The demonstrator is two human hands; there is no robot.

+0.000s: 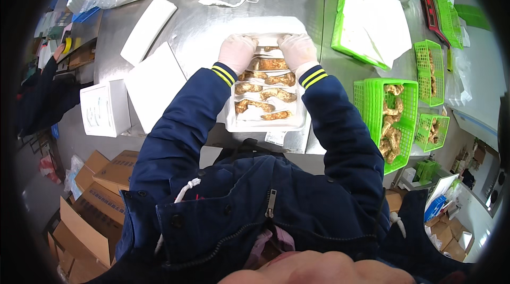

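A white foam tray (297, 123) lies on the steel table (202, 24) in front of me, filled with several brownish mushrooms (263, 93) in rows. Both hands wear pale gloves and rest at the tray's far end. My left hand (237, 52) presses on the far left corner, fingers curled down over the rim. My right hand (297, 49) does the same at the far right corner. A mushroom (272, 64) lies between my wrists. Whether the fingers pinch a film or just the tray edge is hidden.
White foam lids (153, 83) and a white box (104, 108) sit to the left. Green plastic baskets (396, 119) with more mushrooms stand on the right, one (369, 18) covered with white paper. Cardboard boxes (101, 183) lie on the floor lower left. Another person's sleeve (45, 93) is at far left.
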